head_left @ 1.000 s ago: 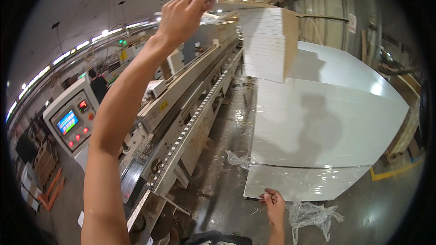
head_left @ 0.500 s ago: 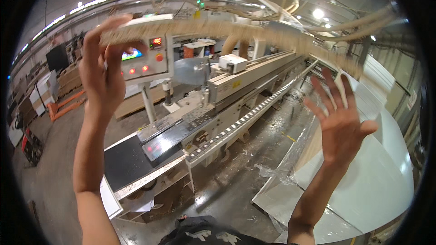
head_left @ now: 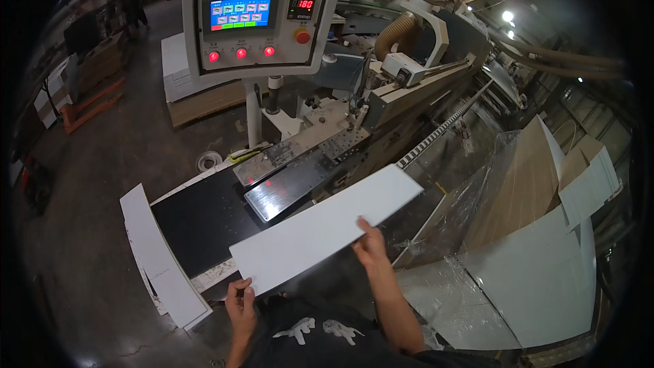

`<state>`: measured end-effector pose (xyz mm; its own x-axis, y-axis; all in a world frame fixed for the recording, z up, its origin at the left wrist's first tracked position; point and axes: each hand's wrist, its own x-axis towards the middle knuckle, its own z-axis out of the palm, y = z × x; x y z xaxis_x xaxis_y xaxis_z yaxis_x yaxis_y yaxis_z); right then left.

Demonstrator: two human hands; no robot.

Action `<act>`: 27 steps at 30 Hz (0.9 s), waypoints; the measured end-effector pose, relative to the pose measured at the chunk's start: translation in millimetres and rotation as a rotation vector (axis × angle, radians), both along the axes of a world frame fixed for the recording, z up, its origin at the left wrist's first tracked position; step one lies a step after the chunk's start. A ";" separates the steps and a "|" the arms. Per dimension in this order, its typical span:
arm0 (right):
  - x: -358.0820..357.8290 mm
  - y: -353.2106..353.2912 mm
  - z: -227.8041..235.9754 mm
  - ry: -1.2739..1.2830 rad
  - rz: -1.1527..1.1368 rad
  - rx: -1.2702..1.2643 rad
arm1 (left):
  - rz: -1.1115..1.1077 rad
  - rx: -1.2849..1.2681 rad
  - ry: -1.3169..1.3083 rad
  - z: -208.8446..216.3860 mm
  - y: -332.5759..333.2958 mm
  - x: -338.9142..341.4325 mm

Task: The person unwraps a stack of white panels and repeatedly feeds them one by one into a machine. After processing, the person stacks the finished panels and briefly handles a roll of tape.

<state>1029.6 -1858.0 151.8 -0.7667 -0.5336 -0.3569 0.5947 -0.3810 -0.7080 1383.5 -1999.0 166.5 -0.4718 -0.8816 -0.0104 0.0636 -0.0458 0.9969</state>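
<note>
Head view: a person holds one long white panel (head_left: 323,232) in two bare hands before a machine with a black bed (head_left: 194,232)
Panel place: in front of the body, overlapping the bed's near edge in the picture; whether it touches the machine, I cannot tell
Panel axis: long side slants from lower left to upper right, roughly along the machine, its far end pointing toward the toothed track (head_left: 436,140)
Left hand (head_left: 242,303): at the panel's lower left corner, thumb and fingers pinched on it; nearer the close end
Right hand (head_left: 371,249): on the long edge facing the body, past midway toward the far end; thumb on the upper face, fingers mostly hidden beneath, seemingly clamped on the board
From the fingers: the panel reaches forward and right of the left hand, and to both sides of the right
Left of bed: white strips (head_left: 157,252)
Right side: large white sheets (head_left: 531,286), well apart from the panel
</note>
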 end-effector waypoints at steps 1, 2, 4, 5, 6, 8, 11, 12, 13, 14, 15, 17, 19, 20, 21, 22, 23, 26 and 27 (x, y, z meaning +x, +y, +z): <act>3.8 -18.6 -11.9 -0.053 0.092 0.015 | 0.015 0.011 0.011 -14.7 -6.2 4.6; 16.2 -46.6 -12.5 -0.086 0.062 0.036 | 0.038 0.021 0.020 -32.2 -12.1 10.6; 16.3 -77.0 -32.9 -0.156 0.109 0.135 | 0.073 0.050 0.058 -58.1 -25.6 12.6; 8.7 -86.8 -56.8 -0.106 0.116 0.158 | 0.080 0.066 0.078 -69.6 -33.1 10.4; 8.1 -99.7 -65.3 -0.059 0.133 0.183 | 0.097 0.084 0.095 -83.2 -42.2 9.6; 11.2 -121.5 -69.1 -0.019 0.097 0.221 | 0.068 0.107 0.077 -105.9 -61.8 9.8; 12.6 -150.5 -68.0 0.077 0.080 0.224 | 0.100 0.175 0.049 -112.1 -88.6 2.0; 12.1 -157.0 -69.2 0.116 0.113 0.268 | 0.083 0.142 0.033 -117.8 -97.2 -1.6; 10.4 -162.4 -70.3 0.155 0.143 0.312 | 0.063 0.109 0.018 -123.6 -105.7 -6.8; 8.0 -165.0 -73.3 0.192 0.171 0.358 | 0.040 0.079 0.000 -123.8 -111.6 -12.5; 1.3 -167.0 -79.2 0.262 0.223 0.399 | 0.023 0.082 -0.025 -123.7 -117.0 -18.4; -13.5 -171.4 -88.3 0.402 0.332 0.479 | -0.027 -0.002 -0.117 -113.7 -122.5 -27.7; -22.5 -172.1 -94.4 0.913 0.332 0.938 | -0.043 -0.067 -0.174 -110.4 -128.9 -38.1; -22.1 -172.7 -98.0 1.166 0.339 1.157 | -0.041 -0.071 -0.201 -111.0 -133.7 -39.4; -25.8 -172.2 -103.0 1.175 0.337 1.083 | -0.041 -0.070 -0.236 -111.4 -138.4 -38.8; -35.1 -173.4 -106.5 1.180 0.333 1.010 | -0.042 -0.069 -0.271 -111.9 -142.8 -41.1; -36.2 -177.8 -111.5 1.279 0.328 1.014 | 0.022 -0.155 -0.355 -116.0 -145.5 -40.9; -42.7 -176.3 -117.0 1.274 0.289 0.938 | 0.035 -0.177 -0.469 -113.1 -148.7 -50.6; -46.2 -176.1 -117.4 1.284 0.283 0.941 | 0.058 -0.191 -0.490 -111.9 -147.0 -55.5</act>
<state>983.5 -2034.1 34.4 -0.7223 -0.6764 0.1439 -0.5711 0.4660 -0.6758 1327.9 -2146.0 54.6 -0.4027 -0.9137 -0.0544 -0.4147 0.1291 0.9007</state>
